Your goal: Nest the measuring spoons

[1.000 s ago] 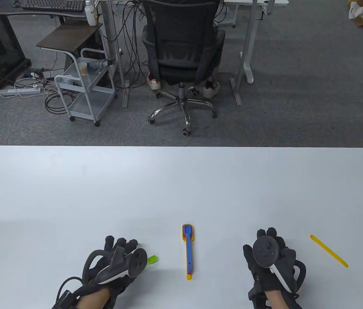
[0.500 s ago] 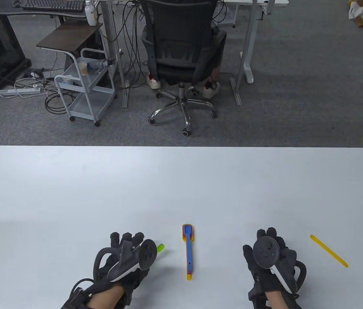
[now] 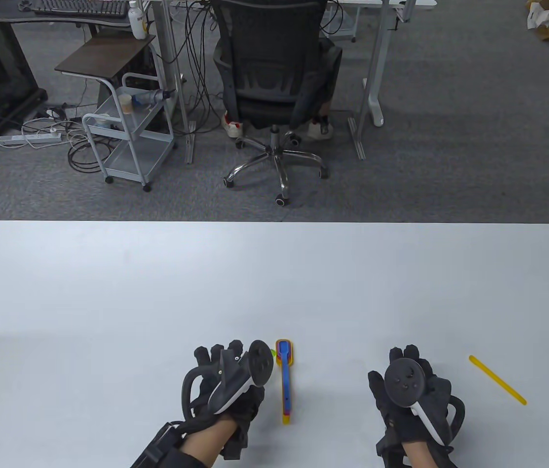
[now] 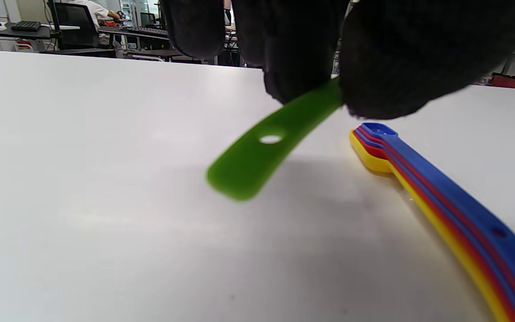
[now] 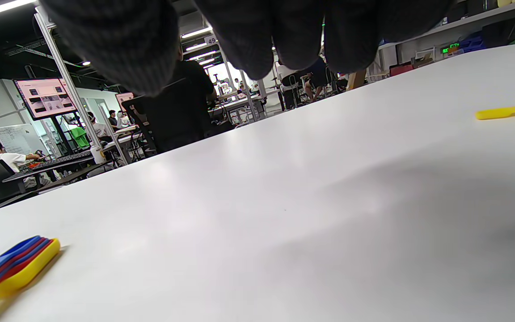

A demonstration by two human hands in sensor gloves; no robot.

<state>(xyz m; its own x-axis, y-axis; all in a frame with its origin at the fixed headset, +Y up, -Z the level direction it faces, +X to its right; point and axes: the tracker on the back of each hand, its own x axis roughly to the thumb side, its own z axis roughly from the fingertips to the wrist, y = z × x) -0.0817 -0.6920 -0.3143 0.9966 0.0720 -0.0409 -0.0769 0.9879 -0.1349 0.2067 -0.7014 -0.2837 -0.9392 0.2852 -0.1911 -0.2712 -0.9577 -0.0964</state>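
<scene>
A nested stack of measuring spoons (image 3: 284, 375), blue on top of red and yellow, lies near the table's front middle, bowls away from me; it also shows in the left wrist view (image 4: 441, 205) and the right wrist view (image 5: 7, 268). My left hand (image 3: 235, 375) pinches a green spoon (image 4: 271, 143) between thumb and fingers and holds it just above the table, right beside the stack's bowl end. Only a green tip (image 3: 273, 352) shows in the table view. My right hand (image 3: 410, 385) rests palm down, empty, to the right of the stack.
A thin yellow stick (image 3: 497, 380) lies on the table right of my right hand; it also shows in the right wrist view (image 5: 508, 112). The white table (image 3: 157, 292) stretches away in front. An office chair (image 3: 274, 92) stands beyond the far edge.
My left hand has moved to the right with the green spoon, from well left of the stack to right beside its bowl end. The right hand has stayed put.
</scene>
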